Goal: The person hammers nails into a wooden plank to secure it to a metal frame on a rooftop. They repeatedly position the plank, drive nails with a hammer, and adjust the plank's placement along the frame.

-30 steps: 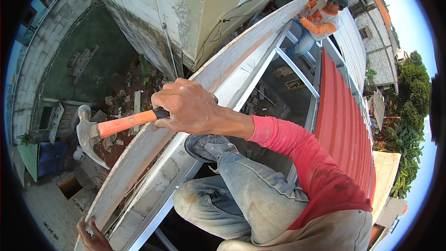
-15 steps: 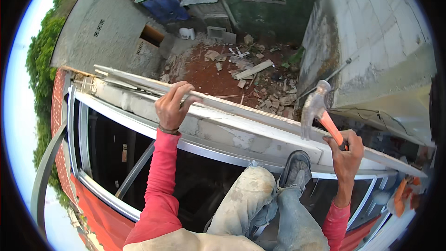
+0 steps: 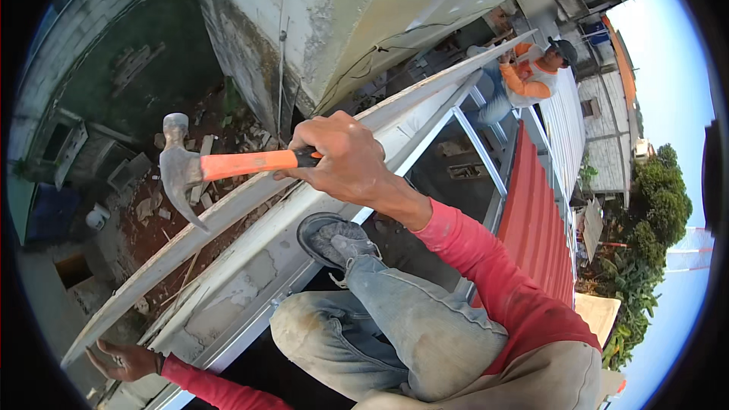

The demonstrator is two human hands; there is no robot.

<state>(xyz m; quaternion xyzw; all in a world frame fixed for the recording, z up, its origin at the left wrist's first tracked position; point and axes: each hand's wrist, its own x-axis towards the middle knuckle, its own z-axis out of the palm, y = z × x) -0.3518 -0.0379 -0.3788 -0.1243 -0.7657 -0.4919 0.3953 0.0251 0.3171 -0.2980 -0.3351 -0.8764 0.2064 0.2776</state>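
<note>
Right hand [image 3: 345, 156] grips the claw hammer [image 3: 247, 165]; the long board [image 3: 152, 277] runs past both hands. Left hand [image 3: 125, 361] is spread beside it, contact unclear; weak support could let it slip.

So the long board [image 3: 239, 208] runs just left of the wall top [image 3: 243, 281], coworker [image 3: 529, 82] up by its far end. Hammer's [image 3: 247, 165] in the right hand [image 3: 342, 156], roof sheets [image 3: 528, 220] off right, rubble [image 3: 156, 209] down below left.
</note>
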